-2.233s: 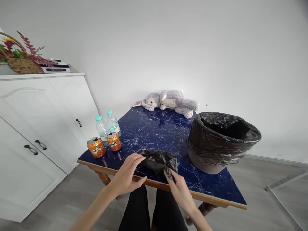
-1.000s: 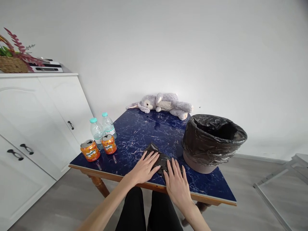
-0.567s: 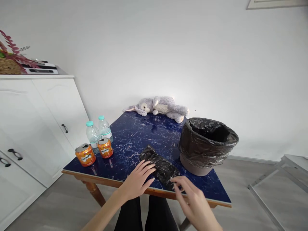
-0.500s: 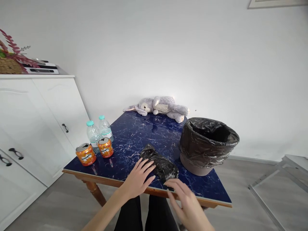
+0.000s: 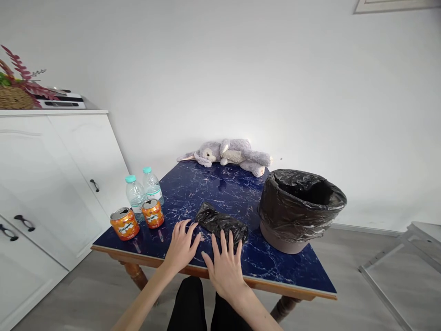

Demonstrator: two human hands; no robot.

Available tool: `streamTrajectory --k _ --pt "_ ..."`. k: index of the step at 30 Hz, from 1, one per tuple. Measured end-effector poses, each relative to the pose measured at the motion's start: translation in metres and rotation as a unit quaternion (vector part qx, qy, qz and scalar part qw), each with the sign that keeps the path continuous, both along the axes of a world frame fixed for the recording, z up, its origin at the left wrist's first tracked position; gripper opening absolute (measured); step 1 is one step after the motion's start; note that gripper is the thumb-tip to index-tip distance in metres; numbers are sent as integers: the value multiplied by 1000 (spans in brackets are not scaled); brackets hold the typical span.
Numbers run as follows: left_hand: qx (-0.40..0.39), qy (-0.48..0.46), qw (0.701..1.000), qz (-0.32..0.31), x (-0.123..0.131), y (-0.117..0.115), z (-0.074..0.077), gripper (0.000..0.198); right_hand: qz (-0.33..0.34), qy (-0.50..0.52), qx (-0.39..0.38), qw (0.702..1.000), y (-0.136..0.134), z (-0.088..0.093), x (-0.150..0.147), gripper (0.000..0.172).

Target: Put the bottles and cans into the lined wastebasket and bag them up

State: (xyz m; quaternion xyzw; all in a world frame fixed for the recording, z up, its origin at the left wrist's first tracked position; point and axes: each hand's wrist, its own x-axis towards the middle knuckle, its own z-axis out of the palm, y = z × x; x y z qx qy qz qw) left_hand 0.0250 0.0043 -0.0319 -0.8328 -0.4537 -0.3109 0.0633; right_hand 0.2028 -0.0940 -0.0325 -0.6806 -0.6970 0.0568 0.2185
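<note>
A crumpled black plastic bag (image 5: 220, 221) lies in a loose strip near the front of the blue marbled table (image 5: 193, 188). My right hand (image 5: 225, 264) is spread flat, its fingertips on the near right part of the bag. Just left of the bag, my left hand (image 5: 181, 246) rests on the tabletop with fingers apart, holding nothing. To the right stands a brown bin (image 5: 284, 241) lined with a black bag (image 5: 292, 211) folded over its rim.
Two orange drink cans (image 5: 124, 224) and two clear bottles (image 5: 151, 185) with teal caps stand at the table's left. A grey plush rabbit (image 5: 230, 151) lies at the back by the wall. White cabinets (image 5: 65, 174) are on the left, a metal-framed stand (image 5: 389, 257) on the right.
Both hands have moved left; my right hand has gone from the bag's right end onto its near side and spread its fingers. The loose bag has shifted slightly left.
</note>
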Motion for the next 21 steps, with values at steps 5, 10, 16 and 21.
streamTrajectory --k 5,10,16,21 --pt "35 5 999 35 -2 -5 -4 38 -13 -12 -30 999 36 7 11 73" --pt "28 0 998 47 2 -9 0 36 -46 -22 -46 998 88 8 52 69" --pt "18 -6 998 61 1 -11 1 35 -126 -26 -32 991 127 3 87 63" --pt "5 -17 997 73 4 -13 0 35 -216 -28 8 976 139 11 92 55"
